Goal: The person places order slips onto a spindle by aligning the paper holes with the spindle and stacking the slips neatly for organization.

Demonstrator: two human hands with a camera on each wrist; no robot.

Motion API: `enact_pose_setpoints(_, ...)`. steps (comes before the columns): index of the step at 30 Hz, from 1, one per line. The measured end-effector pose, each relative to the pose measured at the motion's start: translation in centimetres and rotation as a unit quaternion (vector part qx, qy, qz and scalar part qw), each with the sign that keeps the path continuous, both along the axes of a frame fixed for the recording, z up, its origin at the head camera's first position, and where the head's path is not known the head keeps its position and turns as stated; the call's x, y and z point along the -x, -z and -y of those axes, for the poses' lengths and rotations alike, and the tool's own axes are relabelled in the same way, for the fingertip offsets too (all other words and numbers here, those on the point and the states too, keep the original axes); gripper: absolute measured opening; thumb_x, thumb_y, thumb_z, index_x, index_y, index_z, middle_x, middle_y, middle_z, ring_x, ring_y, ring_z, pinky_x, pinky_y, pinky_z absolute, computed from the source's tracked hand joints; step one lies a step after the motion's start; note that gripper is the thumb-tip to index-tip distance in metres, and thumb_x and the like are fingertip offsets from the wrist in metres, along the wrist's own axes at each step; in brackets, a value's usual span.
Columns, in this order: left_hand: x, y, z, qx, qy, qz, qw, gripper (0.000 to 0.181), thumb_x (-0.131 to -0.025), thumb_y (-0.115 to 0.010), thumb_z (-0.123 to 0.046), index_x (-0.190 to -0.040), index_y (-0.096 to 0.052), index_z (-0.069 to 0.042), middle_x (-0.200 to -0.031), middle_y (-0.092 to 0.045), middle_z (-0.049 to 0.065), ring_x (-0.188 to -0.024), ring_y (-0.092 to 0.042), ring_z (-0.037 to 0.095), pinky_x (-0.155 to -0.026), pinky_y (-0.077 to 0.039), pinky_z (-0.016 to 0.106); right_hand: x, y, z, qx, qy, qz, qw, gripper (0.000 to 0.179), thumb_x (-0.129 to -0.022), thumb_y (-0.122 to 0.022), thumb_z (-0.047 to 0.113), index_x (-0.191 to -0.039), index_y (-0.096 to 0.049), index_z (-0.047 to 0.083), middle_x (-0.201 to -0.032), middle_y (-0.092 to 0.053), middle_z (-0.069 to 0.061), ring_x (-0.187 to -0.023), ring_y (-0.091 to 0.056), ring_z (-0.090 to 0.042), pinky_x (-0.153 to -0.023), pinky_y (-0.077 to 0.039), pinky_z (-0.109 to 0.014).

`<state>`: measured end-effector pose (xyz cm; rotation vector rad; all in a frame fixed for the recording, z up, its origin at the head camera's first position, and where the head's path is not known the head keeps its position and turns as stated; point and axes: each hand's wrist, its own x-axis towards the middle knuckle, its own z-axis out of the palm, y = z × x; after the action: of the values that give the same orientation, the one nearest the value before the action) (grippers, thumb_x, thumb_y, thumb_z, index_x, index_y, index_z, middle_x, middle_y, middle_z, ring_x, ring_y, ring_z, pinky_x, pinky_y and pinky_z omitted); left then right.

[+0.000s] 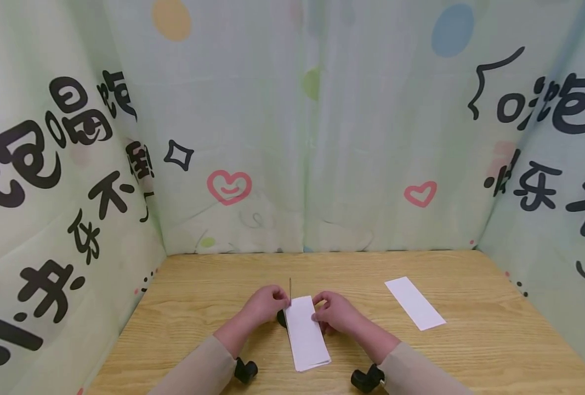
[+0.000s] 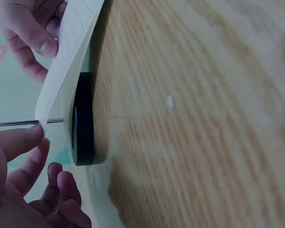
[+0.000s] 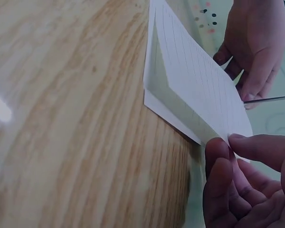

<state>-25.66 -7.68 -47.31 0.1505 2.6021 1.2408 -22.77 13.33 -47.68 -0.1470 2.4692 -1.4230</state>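
Observation:
A slim metal spike (image 1: 290,289) stands upright from a round black base (image 2: 84,118) on the table. A lined paper slip (image 1: 308,334) is at the spike, its far-left corner against the rod in the left wrist view. My left hand (image 1: 266,304) pinches that corner between thumb and finger, right by the rod. With thumb and fingers my right hand (image 1: 339,312) pinches the slip's right edge, near its far end. Another sheet (image 3: 168,118) lies under the slip in the right wrist view, and the slip's far end is raised above the black base.
A separate white paper strip (image 1: 415,303) lies at an angle on the wooden table (image 1: 198,291), to the right. Printed curtains (image 1: 351,164) hang at the back and both sides. Black wrist cameras (image 1: 246,371) sit by the sleeves.

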Motion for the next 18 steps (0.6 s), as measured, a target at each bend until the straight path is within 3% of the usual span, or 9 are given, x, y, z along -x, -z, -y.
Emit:
enact_pose_setpoints(8, -0.02, 0.64, 0.2, 0.031, 0.016, -0.008, 0.9994, 0.012, -0.092, -0.071, -0.018, -0.086, -0.063, -0.013, -0.081, -0.057, 0.004, -0.072, -0.053, 0.02, -0.062, -0.044, 0.032, -0.26, 0.21, 0.53, -0.018, -0.01, 0.001, 0.9998, 0.035, -0.087, -0.072, 0.006, -0.117, -0.055, 0.001, -0.062, -0.06, -0.006, -0.048, -0.053, -0.014, -0.048, -0.043, -0.027)
enact_pose_setpoints(18, 0.38, 0.92, 0.16, 0.052, 0.023, -0.021, 0.9982, 0.013, -0.091, -0.073, -0.02, -0.087, -0.063, -0.013, -0.081, -0.057, 0.003, -0.071, -0.052, 0.019, -0.061, -0.042, 0.031, -0.12, 0.32, 0.82, -0.062, 0.001, -0.017, 0.9979, 0.035, -0.084, -0.076, 0.006, -0.114, -0.058, 0.002, -0.068, -0.056, -0.003, -0.052, -0.05, -0.013, -0.051, -0.04, -0.026)
